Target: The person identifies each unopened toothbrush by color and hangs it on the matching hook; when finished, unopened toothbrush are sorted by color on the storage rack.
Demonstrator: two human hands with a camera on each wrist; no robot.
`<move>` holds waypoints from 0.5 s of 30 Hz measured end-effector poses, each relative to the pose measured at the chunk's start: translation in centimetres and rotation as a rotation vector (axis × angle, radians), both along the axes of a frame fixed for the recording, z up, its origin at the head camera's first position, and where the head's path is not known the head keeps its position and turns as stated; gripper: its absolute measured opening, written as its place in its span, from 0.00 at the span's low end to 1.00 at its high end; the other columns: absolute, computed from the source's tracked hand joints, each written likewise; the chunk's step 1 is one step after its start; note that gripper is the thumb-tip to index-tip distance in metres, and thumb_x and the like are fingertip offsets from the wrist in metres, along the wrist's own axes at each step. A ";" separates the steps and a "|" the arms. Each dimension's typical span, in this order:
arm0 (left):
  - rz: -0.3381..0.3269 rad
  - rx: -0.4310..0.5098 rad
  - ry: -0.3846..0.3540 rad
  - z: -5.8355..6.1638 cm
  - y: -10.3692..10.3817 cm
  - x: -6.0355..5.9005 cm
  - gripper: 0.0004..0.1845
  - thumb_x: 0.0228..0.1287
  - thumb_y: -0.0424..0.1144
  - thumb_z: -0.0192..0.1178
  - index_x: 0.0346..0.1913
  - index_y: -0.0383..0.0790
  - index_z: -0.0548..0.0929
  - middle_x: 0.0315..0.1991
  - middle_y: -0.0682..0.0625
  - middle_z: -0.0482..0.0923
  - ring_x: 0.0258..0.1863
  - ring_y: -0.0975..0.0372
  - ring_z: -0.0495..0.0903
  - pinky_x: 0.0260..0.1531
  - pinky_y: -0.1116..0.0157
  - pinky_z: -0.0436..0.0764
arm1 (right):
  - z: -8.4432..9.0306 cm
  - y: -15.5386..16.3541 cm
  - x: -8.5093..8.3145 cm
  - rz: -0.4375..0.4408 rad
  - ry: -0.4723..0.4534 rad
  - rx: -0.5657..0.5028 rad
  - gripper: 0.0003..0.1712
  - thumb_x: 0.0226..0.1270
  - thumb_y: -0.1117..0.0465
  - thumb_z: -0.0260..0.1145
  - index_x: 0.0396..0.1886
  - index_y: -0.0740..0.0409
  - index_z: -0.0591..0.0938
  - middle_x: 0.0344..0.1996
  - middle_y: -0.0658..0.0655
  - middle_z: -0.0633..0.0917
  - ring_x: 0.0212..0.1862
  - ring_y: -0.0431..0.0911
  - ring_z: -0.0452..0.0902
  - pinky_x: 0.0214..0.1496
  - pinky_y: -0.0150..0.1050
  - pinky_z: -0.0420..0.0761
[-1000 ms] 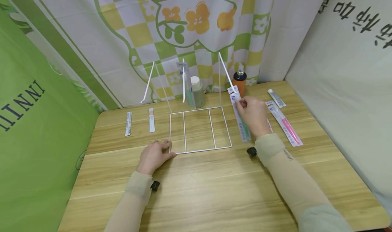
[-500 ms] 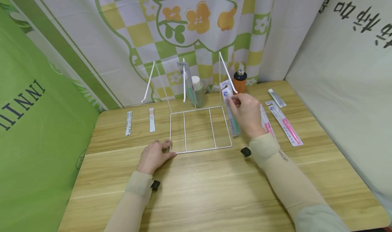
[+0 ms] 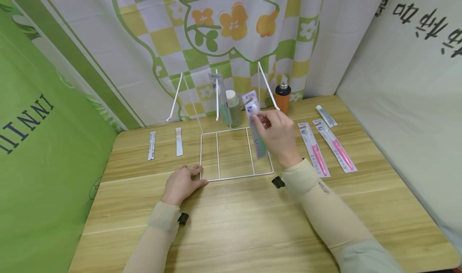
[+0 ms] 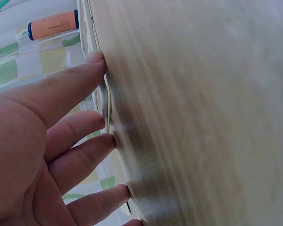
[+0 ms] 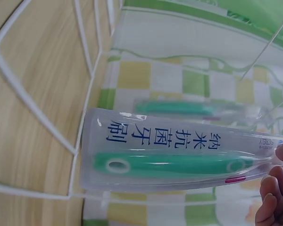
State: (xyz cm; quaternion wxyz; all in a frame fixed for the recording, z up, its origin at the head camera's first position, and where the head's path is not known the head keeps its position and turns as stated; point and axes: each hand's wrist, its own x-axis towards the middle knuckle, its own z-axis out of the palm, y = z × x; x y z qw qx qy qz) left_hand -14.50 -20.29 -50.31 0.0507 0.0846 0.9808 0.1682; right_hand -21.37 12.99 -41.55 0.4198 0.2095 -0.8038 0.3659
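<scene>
Pinching top end of packaged green toothbrush, right hand fingertips closed on it, raised above white wire rack. Likely light, slick, flexible blister pack; best taken at card header. Left hand flat, fingers straight, steadying rack corner.
</scene>
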 end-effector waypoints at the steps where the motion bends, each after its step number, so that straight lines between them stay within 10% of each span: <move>1: -0.002 -0.001 -0.001 0.0 0.0 0.0 0.34 0.66 0.58 0.76 0.71 0.48 0.84 0.71 0.48 0.80 0.72 0.32 0.72 0.65 0.35 0.76 | 0.2 -0.2 0.2 0.013 0.005 -0.011 0.11 0.72 0.63 0.77 0.40 0.70 0.88 0.31 0.64 0.88 0.29 0.53 0.85 0.30 0.43 0.87; 15: 0.004 0.000 -0.019 0.1 0.1 0.0 0.35 0.67 0.58 0.75 0.72 0.48 0.83 0.72 0.49 0.79 0.73 0.33 0.71 0.69 0.35 0.73 | 2.5 -2.3 2.3 0.103 0.074 -0.054 0.10 0.69 0.66 0.78 0.40 0.71 0.89 0.31 0.64 0.88 0.28 0.51 0.85 0.29 0.40 0.87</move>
